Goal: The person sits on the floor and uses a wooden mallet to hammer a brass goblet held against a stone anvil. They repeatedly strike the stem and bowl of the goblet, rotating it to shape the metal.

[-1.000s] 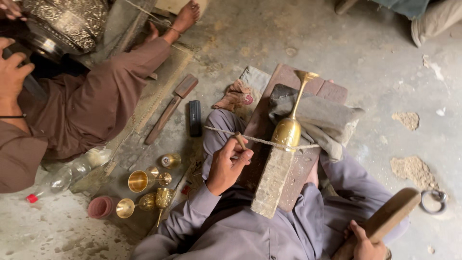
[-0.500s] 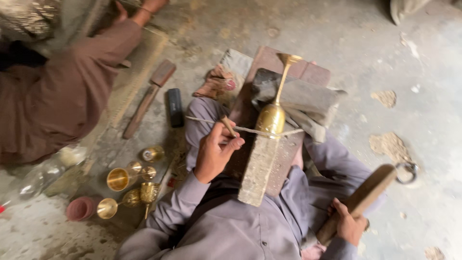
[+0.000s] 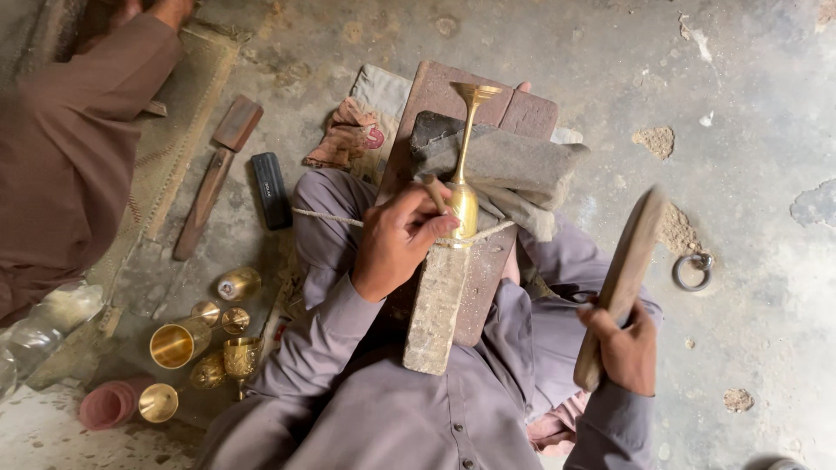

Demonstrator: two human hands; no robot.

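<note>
- Brass cups (image 3: 178,344) and small brass pieces are grouped on the floor (image 3: 749,104) at far left, beside a pink cup (image 3: 109,405).
- A wooden mallet (image 3: 209,178) and a black bar (image 3: 271,190) lie left of the knee.
- Left hand (image 3: 396,244): fingers closed around a short tool pressed to the brass goblet (image 3: 463,187), which rests on a stone block (image 3: 438,305) in the lap.
- Right hand (image 3: 623,348): fingers clenched on a raised wooden paddle (image 3: 623,278).
- A metal ring (image 3: 693,271) lies on the floor at right.

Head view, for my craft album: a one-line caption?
Left hand steadies a brass goblet on a block; right hand raises a wooden mallet.
</note>
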